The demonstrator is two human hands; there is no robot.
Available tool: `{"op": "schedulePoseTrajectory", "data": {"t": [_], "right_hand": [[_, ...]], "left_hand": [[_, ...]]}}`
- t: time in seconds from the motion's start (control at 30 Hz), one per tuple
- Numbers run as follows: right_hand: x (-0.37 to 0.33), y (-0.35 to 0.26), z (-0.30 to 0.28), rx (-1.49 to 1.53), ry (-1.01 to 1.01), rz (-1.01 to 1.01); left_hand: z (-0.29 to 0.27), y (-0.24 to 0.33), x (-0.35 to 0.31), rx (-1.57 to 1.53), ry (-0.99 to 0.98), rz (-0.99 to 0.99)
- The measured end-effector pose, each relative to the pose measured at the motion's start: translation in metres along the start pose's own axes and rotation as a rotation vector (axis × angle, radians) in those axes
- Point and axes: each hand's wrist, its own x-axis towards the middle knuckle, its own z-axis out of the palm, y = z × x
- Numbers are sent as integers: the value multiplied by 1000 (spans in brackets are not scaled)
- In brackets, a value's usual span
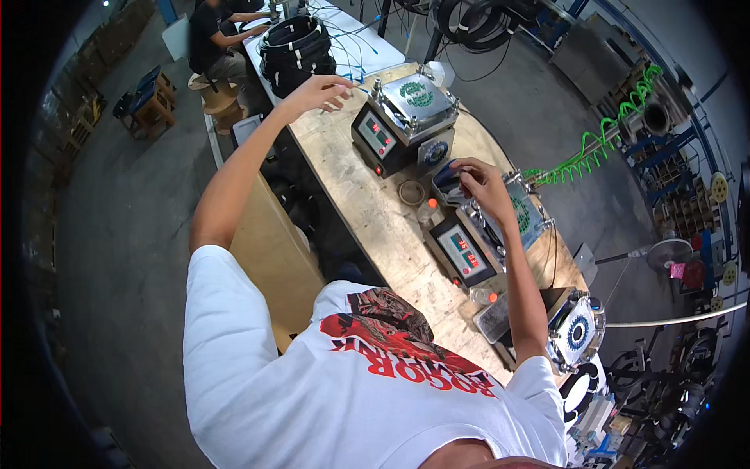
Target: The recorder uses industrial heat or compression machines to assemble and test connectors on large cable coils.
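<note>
My left hand (319, 95) reaches out at the far left of the wooden bench, fingers stretched and slightly apart. Just beyond its fingertips lie thin cables with blue ends (356, 78), beside a polishing machine (402, 117) with a red lit display and a ring of green pieces on its metal top. My right hand (484, 187) is bent with its fingers pinched together, next to a dark blue object (447, 175) in a small container. What the fingers hold is too small to tell. Below that hand stands a second machine (467, 248) with a lit display.
A brown ring-shaped dish (411, 192) and a small bottle with an orange cap (427, 209) stand between the machines. Another orange-capped bottle (483, 296) and a third machine (576, 332) are nearer. Black cable coils (295, 55) lie on a white table; a person (215, 39) sits beyond.
</note>
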Motion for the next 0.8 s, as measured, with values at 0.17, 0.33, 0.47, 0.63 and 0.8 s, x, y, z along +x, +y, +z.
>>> {"op": "schedulePoseTrajectory", "data": {"t": [0.17,0.33,0.47,0.63,0.8], "right_hand": [[55,-6,4,-18,15,25],[137,-3,37,2,33,33],[210,9,59,86,65,66],[280,21,87,19,163,136],[308,19,97,26,208,234]], "left_hand": [[-81,-55,49,73,141,-57],[-203,-163,135,428,234,128],[-259,-216,207,845,316,111],[-280,-237,262,1086,258,-65],[-331,-249,286,1136,-58,-81]]}}
